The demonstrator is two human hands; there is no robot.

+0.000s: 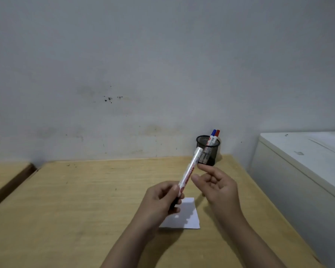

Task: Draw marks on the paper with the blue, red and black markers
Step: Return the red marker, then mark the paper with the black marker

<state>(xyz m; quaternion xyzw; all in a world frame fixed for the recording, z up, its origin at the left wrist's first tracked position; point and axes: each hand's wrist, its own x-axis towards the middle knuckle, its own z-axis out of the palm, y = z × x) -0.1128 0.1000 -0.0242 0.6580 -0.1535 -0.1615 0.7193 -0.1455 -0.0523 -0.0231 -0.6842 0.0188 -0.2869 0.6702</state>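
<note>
black marker point(190, 171): light, stiff, smooth | gripped at cap end by left hand point(161, 200) | right hand point(217, 184) loose, empty, at 3 o'clock | best held mid-barrel

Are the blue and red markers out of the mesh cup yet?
No: the blue marker and red marker both stand in the mesh cup, while the left hand holds a third marker.

Paper point(189, 217) on the desk point(85, 200) near its front, holder point(208, 150) behind it by the wall, two markers point(214, 135) inside, cabinet point(298, 171) right of the desk
</note>
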